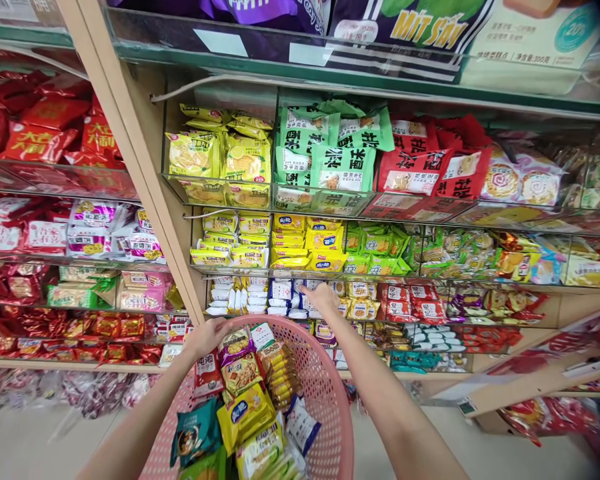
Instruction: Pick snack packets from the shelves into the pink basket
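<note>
A pink perforated plastic basket point(344, 400) hangs in front of me, its far rim near the shelves. My left hand point(207, 339) is closed on the rim at the far left side. Inside lie mixed snack packets, among them a yellow packet point(247, 415), a teal packet point(195, 432), a red packet point(207, 373) and a white and blue packet point(301, 425). My right hand point(323, 300) reaches past the rim into a lower shelf bin. Its fingers close on a white and blue snack packet point(306, 305) there, with the fingertips partly hidden.
Glass-fronted shelves of wrapped snacks rise ahead, with yellow packets point(195, 157), green packets point(343, 167) and red packets point(430, 167) above my hands. A slanted wooden post point(145, 167) divides the shelving at left. Another shelf unit point(525, 373) juts in at right.
</note>
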Motion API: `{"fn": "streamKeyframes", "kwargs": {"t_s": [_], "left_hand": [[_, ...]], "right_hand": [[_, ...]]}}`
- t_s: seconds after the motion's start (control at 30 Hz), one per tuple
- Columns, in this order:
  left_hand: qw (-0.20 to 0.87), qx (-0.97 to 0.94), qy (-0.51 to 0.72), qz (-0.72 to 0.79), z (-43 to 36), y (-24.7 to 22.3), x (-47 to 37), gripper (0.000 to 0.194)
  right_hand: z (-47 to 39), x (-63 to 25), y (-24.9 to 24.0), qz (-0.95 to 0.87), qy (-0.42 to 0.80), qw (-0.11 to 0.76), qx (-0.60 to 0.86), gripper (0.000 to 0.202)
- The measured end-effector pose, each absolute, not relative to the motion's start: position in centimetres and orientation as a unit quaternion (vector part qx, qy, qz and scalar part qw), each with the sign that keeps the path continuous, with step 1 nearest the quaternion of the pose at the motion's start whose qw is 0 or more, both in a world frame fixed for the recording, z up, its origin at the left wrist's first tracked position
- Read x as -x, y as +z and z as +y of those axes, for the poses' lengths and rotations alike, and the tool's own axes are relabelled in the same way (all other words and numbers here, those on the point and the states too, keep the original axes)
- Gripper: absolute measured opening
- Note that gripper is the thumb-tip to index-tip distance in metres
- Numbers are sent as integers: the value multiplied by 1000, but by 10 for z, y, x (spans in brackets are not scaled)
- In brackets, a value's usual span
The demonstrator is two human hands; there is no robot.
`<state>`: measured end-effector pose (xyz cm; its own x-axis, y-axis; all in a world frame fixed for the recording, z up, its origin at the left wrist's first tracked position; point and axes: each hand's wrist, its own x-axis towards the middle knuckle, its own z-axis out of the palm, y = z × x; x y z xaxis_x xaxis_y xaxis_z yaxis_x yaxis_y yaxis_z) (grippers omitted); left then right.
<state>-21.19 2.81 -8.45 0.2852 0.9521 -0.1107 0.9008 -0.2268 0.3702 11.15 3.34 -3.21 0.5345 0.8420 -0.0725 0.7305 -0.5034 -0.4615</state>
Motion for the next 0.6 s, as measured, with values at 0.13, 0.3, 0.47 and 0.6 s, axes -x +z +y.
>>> {"fn": "streamKeyframes", "kwargs": {"t_s": [0.13, 0.3, 0.47, 0.6], "left_hand": [[181, -779, 66, 596, 28, -85, 212, 58], [185, -784, 77, 587, 28, -86, 213, 58], [187, -783, 81, 587, 28, -87, 213, 57], [191, -780, 78, 590, 28, -87, 213, 58]], "right_hand": [[34, -113, -32, -451, 161, 212, 852, 56], [29, -113, -31, -431, 184, 273, 840, 51], [18, -105, -37, -386, 235, 376, 809, 43], [12, -82, -50, -325, 355, 472, 739, 21]]}}
